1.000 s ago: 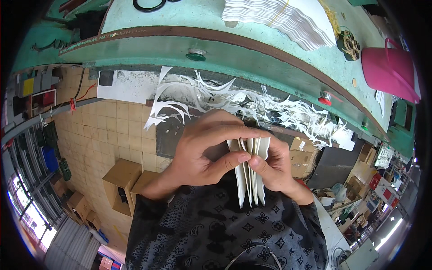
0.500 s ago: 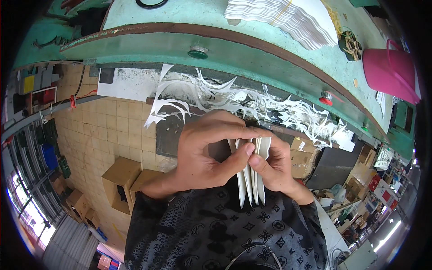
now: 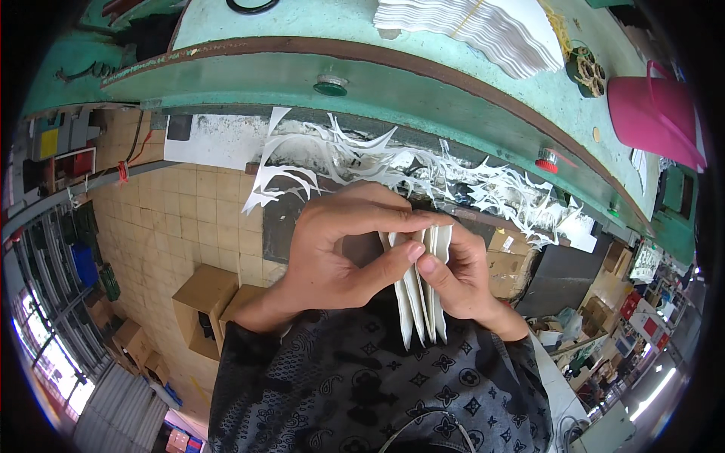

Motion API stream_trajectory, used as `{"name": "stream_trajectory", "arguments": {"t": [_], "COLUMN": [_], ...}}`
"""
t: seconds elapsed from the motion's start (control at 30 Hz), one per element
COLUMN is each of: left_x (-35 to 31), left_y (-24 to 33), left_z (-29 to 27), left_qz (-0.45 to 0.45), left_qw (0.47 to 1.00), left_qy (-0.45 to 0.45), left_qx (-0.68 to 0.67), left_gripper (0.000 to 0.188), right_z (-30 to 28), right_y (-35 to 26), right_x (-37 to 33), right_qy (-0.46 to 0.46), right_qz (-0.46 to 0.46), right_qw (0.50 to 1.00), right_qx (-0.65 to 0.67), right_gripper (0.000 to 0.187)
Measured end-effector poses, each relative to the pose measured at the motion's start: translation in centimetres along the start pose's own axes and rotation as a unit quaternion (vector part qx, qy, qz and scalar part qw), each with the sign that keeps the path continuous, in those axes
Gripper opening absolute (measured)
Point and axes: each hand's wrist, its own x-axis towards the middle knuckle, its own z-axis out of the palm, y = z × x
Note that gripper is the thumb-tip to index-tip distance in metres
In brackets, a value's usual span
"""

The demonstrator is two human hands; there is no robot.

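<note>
Between my two hands, in front of my chest, hangs a small bundle of white paper sheets, seen nearly edge-on with its layers fanned apart at the lower end. My left hand pinches the bundle's upper part, thumb on the near side and fingers curled over the top. The right hand grips it from the other side, its thumb close to the left thumb. The fingertips behind the paper are hidden.
Ahead is a green machine table with a brown edge. On it lie a stack of wavy white paper sheets and a pink bucket. Curled white paper scraps fill the ledge below. Cardboard boxes stand on the tiled floor.
My left hand has shifted slightly up and to the left. Its thumb sits a little farther from the right thumb, and the bundle's layers spread slightly differently at the top.
</note>
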Motion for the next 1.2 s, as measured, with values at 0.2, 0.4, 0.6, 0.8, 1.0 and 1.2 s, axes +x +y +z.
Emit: {"name": "stream_trajectory", "arguments": {"t": [0.2,0.4,0.6,0.8,1.0,1.2], "left_x": [-0.2,0.0,-0.1,0.0,0.4,0.5], "left_y": [-0.1,0.5,0.5,0.7,0.5,0.4], "left_z": [-0.2,-0.2,-0.3,-0.5,-0.5,-0.6], "left_qz": [-0.009,-0.014,-0.015,-0.022,-0.021,-0.018], "left_qw": [1.0,1.0,1.0,1.0,1.0,1.0], "left_qy": [0.005,0.008,0.011,-0.002,-0.003,0.001], "left_qx": [0.009,0.012,0.002,-0.004,-0.001,-0.001], "left_gripper": [0.029,0.026,0.024,0.025,0.024,0.023], "right_z": [0.1,0.1,0.3,0.3,0.6,0.1], "right_y": [-0.1,-0.1,-0.6,-0.8,-1.1,-1.2], "right_x": [0.1,0.2,0.4,0.6,0.9,1.0], "right_qy": [-0.002,-0.017,-0.011,-0.018,-0.005,-0.025], "right_qz": [0.008,0.001,0.016,0.021,0.018,0.023], "right_qw": [1.0,1.0,1.0,0.999,1.0,0.999], "right_qx": [-0.008,0.003,0.008,0.017,0.024,0.04], "right_gripper": [0.043,0.044,0.044,0.044,0.044,0.045]}}
